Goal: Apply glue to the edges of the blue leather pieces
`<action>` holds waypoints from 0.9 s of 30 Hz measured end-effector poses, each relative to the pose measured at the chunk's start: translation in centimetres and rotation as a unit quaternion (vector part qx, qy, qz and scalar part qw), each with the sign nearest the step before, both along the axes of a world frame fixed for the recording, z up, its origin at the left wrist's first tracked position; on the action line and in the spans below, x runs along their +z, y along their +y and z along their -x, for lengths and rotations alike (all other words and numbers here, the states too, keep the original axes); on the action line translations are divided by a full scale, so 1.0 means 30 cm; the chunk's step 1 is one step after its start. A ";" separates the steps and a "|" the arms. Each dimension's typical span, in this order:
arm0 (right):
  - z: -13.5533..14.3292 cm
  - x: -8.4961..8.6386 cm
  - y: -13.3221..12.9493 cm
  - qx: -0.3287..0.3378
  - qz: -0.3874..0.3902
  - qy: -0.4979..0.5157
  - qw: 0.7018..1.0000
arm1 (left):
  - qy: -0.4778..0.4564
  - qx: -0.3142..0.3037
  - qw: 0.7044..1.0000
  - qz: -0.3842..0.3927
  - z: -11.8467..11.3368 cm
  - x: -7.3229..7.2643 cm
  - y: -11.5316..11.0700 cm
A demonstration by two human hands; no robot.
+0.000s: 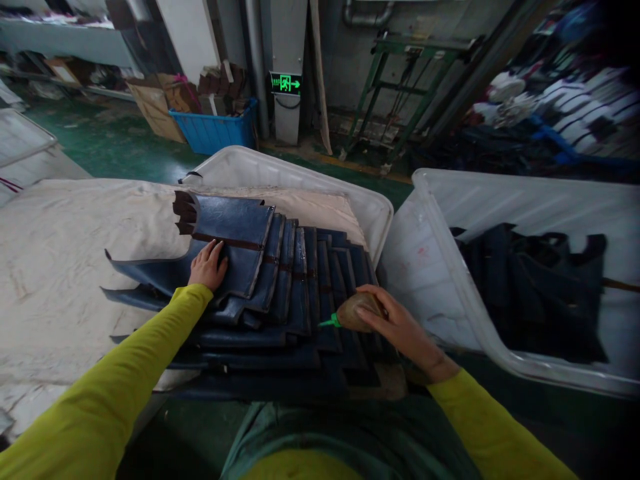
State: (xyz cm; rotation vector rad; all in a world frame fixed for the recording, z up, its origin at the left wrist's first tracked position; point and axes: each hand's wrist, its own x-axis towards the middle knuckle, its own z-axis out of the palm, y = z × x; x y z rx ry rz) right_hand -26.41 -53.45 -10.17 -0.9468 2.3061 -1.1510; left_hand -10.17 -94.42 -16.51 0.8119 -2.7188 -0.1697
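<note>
Overlapping dark blue leather-like panels (pixel 235 220) with brown strips and stepped edges lie fanned out in front of me. My left hand (pixel 207 265) rests flat on the upper panels, near the brown strip, with its fingers stretched out. In my right hand (pixel 393 319) is a brownish squeeze bottle (pixel 356 312), gripped round its body. The bottle lies nearly sideways, and its green nozzle (pixel 330 321) points left, over the stepped edges of the panels. Whether the tip touches a panel I cannot tell.
Pale cloth (pixel 65 247) covers the work surface under the panels. Behind it stands a white plastic tub (pixel 240 160). Another white tub (pixel 460 280) on the right holds dark blue pieces (pixel 540 287). Farther back are a blue crate (pixel 215 130) and a green metal stand (pixel 370 87).
</note>
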 end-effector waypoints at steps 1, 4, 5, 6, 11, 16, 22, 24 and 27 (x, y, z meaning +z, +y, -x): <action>-0.002 0.000 0.005 -0.001 0.002 0.000 1.000 | 0.001 -0.001 1.000 0.001 0.000 0.001 0.000; -0.010 -0.001 0.018 -0.006 0.012 0.007 1.000 | 0.003 -0.002 1.000 0.002 -0.001 0.003 0.002; -0.014 -0.002 0.022 -0.003 0.013 0.007 1.000 | 0.002 -0.001 1.000 0.001 -0.001 0.003 0.003; -0.017 -0.003 0.024 0.001 0.013 0.005 1.000 | 0.000 0.000 1.000 0.000 -0.001 0.004 0.004; -0.038 -0.011 0.026 0.016 0.019 0.003 1.000 | -0.001 -0.001 1.000 -0.002 0.000 0.004 0.006; -0.028 -0.025 -0.009 0.009 0.053 0.059 0.997 | 0.001 -0.001 1.000 -0.004 -0.001 -0.001 0.002; 0.028 -0.029 -0.068 -0.025 0.087 0.123 0.988 | 0.004 -0.001 1.000 0.002 -0.001 -0.003 0.000; 0.029 -0.025 -0.064 -0.015 0.081 0.119 0.989 | 0.004 0.001 1.000 0.002 -0.001 -0.001 0.002; 0.013 -0.017 -0.037 0.029 0.055 0.092 0.994 | 0.004 -0.001 1.000 0.002 0.000 -0.002 0.001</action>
